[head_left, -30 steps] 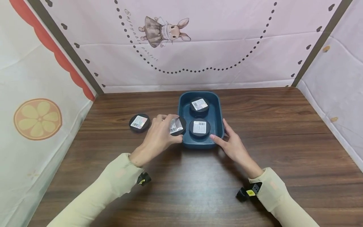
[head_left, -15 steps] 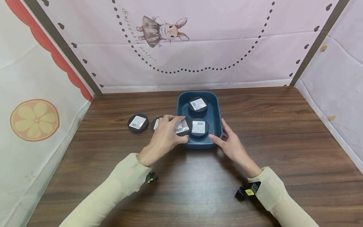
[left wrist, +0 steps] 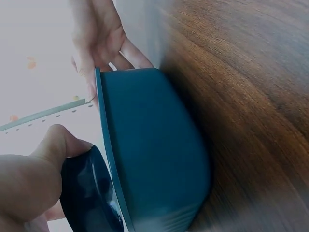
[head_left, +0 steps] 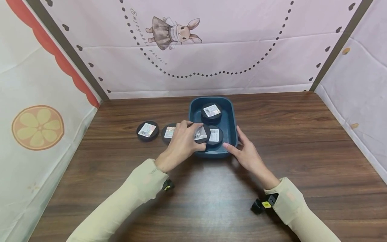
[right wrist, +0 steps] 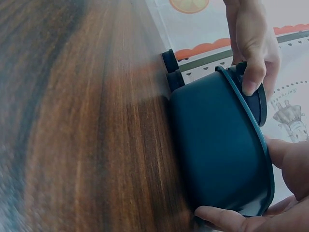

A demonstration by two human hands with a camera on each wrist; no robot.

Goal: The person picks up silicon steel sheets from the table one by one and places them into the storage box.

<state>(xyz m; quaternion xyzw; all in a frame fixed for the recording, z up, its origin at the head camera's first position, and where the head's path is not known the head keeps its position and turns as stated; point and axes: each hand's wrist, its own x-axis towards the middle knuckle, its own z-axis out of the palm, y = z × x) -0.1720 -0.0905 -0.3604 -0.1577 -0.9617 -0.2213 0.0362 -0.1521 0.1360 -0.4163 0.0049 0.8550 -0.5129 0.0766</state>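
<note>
A flat, round black disc with a silvery white barcode label is over the left side of a deep blue, round-cornered, open-topped box, raised near the level of its rim; in the head view it partly covers the front disc inside, though whether it touches the rim cannot be told; the left hand pinches this disc by its edge, the thumb on the near side and the fingers on the far side; the right hand holds the box at its near right corner, its thumb at the rim and its other fingers apart against the outer wall.

Inside the box lie a black labelled disc at the back and a black labelled disc at the front, the two apart; left of the box, on the dark brown wood-grained table, lie a black labelled disc nearer the box, partly hidden by the left hand, and a black labelled disc farther left.

Pale cream sleeves cover both forearms, with a small black device at the right wrist; behind the table hangs a pale pink cloth printed with a rabbit in a dress; on the left, a white cloth bears a printed orange slice.
</note>
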